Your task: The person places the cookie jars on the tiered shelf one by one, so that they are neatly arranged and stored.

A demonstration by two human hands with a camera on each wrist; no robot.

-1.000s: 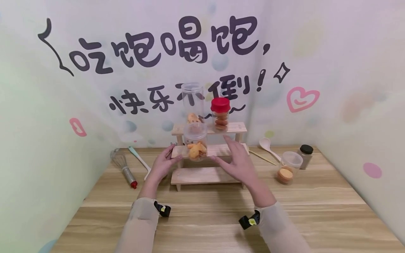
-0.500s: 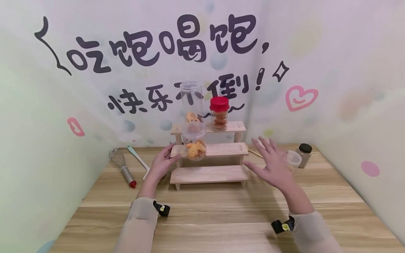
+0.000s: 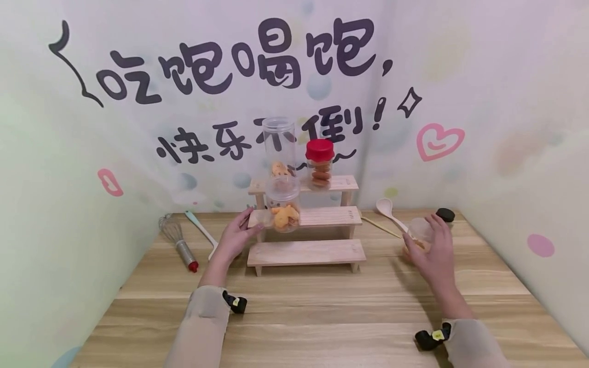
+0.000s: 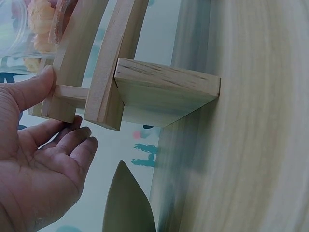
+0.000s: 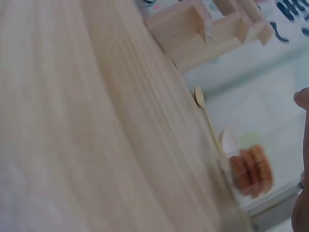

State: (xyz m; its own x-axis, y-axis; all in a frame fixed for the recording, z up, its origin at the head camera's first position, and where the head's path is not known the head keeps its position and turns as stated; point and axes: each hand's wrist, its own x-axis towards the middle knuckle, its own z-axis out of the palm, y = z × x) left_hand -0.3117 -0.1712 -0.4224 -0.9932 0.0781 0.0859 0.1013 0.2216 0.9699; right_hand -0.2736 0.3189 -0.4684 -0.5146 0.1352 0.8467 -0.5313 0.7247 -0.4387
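My left hand (image 3: 233,239) holds the left end of the middle tier of a wooden three-step shelf (image 3: 303,253); in the left wrist view its thumb (image 4: 36,89) lies on one side and the curled fingers (image 4: 79,145) on the other. Beside that hand a clear jar of cookies (image 3: 284,217) stands on the middle tier. My right hand (image 3: 434,255), thumb and fingers spread, is at a clear jar with round biscuits (image 3: 418,247) on the table's right side. In the right wrist view the stacked biscuits (image 5: 251,171) show, and only part of the hand; contact cannot be made out.
On the top tier stand a tall clear jar (image 3: 278,138) and a red-lidded jar (image 3: 320,163). A whisk (image 3: 179,243) and a blue-handled utensil (image 3: 201,227) lie left of the shelf. A white spoon (image 3: 388,210), wooden spoon (image 3: 381,226) and black-lidded jar (image 3: 445,214) are at right.
My right hand has moved right, from beside the middle tier to the biscuit jar. The left hand stays at the shelf's end, and the jars on the shelf have not moved.
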